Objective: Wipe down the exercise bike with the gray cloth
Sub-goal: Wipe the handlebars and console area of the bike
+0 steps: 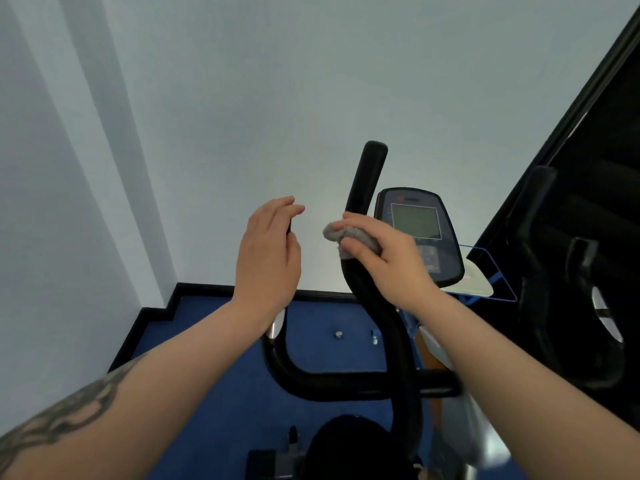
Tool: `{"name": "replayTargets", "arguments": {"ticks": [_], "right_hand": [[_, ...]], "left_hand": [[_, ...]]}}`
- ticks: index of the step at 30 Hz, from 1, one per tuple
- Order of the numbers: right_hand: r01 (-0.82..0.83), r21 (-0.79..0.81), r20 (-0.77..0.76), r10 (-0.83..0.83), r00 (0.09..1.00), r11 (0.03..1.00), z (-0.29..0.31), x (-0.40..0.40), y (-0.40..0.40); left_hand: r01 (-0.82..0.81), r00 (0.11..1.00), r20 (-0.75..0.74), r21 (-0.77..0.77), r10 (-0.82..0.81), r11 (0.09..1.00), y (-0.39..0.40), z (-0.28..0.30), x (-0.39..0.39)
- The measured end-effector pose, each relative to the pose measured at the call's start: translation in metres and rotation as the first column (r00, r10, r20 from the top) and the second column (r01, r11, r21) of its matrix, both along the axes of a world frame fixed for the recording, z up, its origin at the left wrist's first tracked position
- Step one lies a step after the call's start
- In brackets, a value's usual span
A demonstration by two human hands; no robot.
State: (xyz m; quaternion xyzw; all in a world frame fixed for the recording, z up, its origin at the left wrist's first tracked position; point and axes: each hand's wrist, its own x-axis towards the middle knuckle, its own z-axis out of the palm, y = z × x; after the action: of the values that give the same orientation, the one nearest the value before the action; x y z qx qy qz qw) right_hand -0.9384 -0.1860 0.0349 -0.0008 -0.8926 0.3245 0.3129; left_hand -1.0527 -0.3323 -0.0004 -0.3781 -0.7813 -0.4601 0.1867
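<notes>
Right hand [384, 251] is on the job here, fingers and thumb curled around the gray cloth [349, 237] and wrapping it onto the right handlebar [367, 181] of the exercise bike [346, 379], at about mid-height on that black upright grip. A bunched end of the cloth pokes out to the left of the hand, between thumb and fingers, and the bar's rounded top stands free above it. Over on the other side, the left hand [268, 251] hovers at the left handlebar [277, 344], fingers loose and only slightly bent, tips just apart; a thin strip of the black grip shows beside the palm, but whether the hand touches it cannot be told. A chrome sensor patch shows just under the left wrist. Both bars sweep down and join at the black crossbar in front of the person. Just right of the cloth hand sits the console [419, 233], gray screen blank, tilted toward the rider. Blue floor [214, 323] lies below, a pale wall [242, 98] fills the background, and a dark machine [581, 289] stands off to the right.
</notes>
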Motion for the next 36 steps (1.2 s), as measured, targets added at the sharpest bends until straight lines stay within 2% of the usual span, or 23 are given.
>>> {"name": "replayTargets", "arguments": {"ticks": [2,4,7,10,14,17,20,24,28,30,33,36], "right_hand": [[0.065,0.024,-0.105,-0.062,0.993,0.998,0.015,-0.010,0.005],[0.182,0.049,-0.142,-0.173,0.975,0.982,0.026,-0.021,0.000],[0.208,0.206,-0.022,-0.208,0.978,0.956,0.004,-0.019,-0.016],[0.070,0.064,0.083,-0.075,0.994,0.996,0.003,-0.006,-0.007],[0.197,0.098,0.006,-0.198,0.980,0.976,0.023,-0.019,0.004],[0.219,0.155,0.078,-0.233,0.969,0.963,0.010,-0.017,-0.010],[0.104,0.180,0.166,-0.134,0.977,0.978,-0.003,0.013,-0.011],[-0.045,0.182,0.299,-0.011,0.954,0.982,0.009,0.031,0.000],[0.141,0.000,0.183,-0.139,0.973,0.990,0.002,0.026,-0.019],[0.193,0.027,0.154,-0.194,0.969,0.981,-0.013,0.045,-0.028],[0.161,0.118,0.221,-0.184,0.958,0.980,-0.027,0.089,-0.028],[0.182,0.011,0.251,-0.178,0.951,0.983,-0.028,0.100,-0.028]], "left_hand": [[0.010,1.000,0.001,-0.005,-0.010,1.000,0.001,0.000,-0.001],[0.008,1.000,0.000,-0.008,-0.008,1.000,0.000,0.001,-0.002],[-0.001,1.000,-0.011,-0.005,0.001,1.000,0.000,0.001,-0.001],[0.001,1.000,-0.017,-0.006,-0.001,1.000,0.000,0.000,0.000],[-0.003,1.000,-0.014,-0.002,0.003,1.000,0.001,0.001,-0.001],[-0.006,1.000,-0.019,-0.013,0.006,1.000,0.001,0.001,-0.001],[-0.012,1.000,-0.025,-0.007,0.011,1.000,0.002,-0.001,-0.001],[-0.004,0.999,-0.033,0.008,0.005,1.000,0.002,-0.001,-0.002],[0.005,1.000,-0.020,0.004,-0.005,1.000,0.000,-0.001,-0.002],[0.004,1.000,-0.019,0.006,-0.004,1.000,0.000,0.000,-0.001],[0.020,1.000,-0.004,0.012,-0.020,1.000,0.000,-0.001,0.000],[0.026,1.000,0.012,0.016,-0.026,1.000,0.000,-0.001,0.000]]}}
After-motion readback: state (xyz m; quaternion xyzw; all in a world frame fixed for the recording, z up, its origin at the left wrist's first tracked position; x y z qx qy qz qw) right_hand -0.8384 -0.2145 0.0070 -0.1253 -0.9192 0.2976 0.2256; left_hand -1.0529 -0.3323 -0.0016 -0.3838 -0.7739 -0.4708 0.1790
